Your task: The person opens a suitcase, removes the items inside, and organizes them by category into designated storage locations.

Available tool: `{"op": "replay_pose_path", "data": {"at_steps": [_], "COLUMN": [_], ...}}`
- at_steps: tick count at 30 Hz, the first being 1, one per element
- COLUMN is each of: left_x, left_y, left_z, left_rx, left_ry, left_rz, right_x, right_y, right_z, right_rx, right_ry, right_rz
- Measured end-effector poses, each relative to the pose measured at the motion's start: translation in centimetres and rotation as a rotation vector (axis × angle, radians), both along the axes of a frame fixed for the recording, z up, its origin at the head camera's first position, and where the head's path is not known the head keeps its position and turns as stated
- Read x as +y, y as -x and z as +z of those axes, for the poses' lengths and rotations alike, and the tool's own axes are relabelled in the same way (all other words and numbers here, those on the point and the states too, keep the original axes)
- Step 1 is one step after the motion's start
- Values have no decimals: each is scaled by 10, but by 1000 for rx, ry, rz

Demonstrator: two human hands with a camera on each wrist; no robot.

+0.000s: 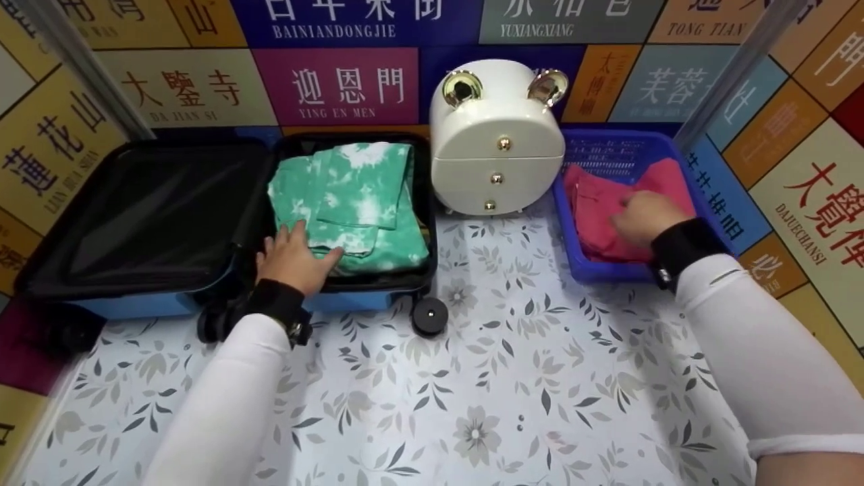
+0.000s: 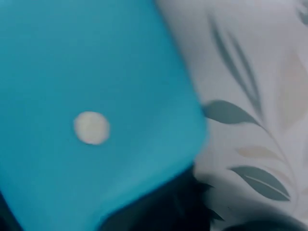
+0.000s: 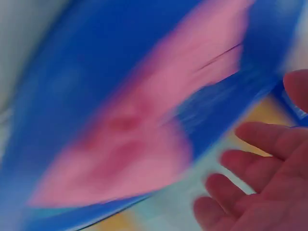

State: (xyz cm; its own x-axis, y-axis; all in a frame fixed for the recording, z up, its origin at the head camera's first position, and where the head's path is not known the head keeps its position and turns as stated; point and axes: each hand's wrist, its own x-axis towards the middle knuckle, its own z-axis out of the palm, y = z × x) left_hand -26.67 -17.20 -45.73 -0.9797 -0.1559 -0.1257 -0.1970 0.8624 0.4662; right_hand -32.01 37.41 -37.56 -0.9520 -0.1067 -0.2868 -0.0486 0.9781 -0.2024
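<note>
My left hand (image 1: 295, 260) lies with spread fingers at the front edge of folded green-and-white tie-dye clothes (image 1: 364, 189), which fill one half of an open suitcase (image 1: 344, 302). The left wrist view shows only the blue suitcase shell (image 2: 120, 62) with a pale round spot; that hand is out of it. On the right, my right hand (image 1: 646, 217) is over pinkish-red cloth (image 1: 597, 202) inside a blue plastic basket (image 1: 574, 260). In the right wrist view the fingers (image 3: 255, 166) are loosely bent, holding nothing, apart from the blurred cloth (image 3: 144, 130).
The suitcase's other half, with a black lining (image 1: 162, 209), lies open at the left. Between suitcase and basket stands a white rounded drawer box (image 1: 497, 135) with gold ears and knobs. A black wheel (image 1: 430, 316) juts forward over the leaf-patterned surface (image 1: 472, 378). Lettered panels (image 1: 337, 86) enclose the back and sides.
</note>
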Motion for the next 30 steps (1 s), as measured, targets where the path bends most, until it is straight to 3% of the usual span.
{"op": "replay_pose_path", "data": {"at_steps": [4,8,10,15,17,20,23,27,30], "left_x": [-10,-19,-22,-25,-25,-25,-22,-15,-8], "left_y": [7,14,16,21,23,24,25,26,28], "left_z": [12,17,16,16,17,17,17,18,19], "left_rx": [-143,-280,-311,-348,-372,-397,-390,-351,-334], "left_ry": [-112,-125,-112,-97,-78,-47,-53,-89,-90], "left_rz": [78,93,99,89,53,26,36,69,93], "right_x": [-94,-175,-211,-278,-294,-310,-317,-317,-316], "right_y": [-13,-15,-9,9,14,20,24,29,32], "right_z": [5,-12,-24,-46,-51,-58,-62,-66,-68], "right_rx": [25,33,-8,-241,-322,-393,-420,-371,-314], "right_ry": [221,454,618,1139,1244,1220,1096,930,884], "right_rz": [106,124,67,-205,-292,-343,-319,-257,-240]}}
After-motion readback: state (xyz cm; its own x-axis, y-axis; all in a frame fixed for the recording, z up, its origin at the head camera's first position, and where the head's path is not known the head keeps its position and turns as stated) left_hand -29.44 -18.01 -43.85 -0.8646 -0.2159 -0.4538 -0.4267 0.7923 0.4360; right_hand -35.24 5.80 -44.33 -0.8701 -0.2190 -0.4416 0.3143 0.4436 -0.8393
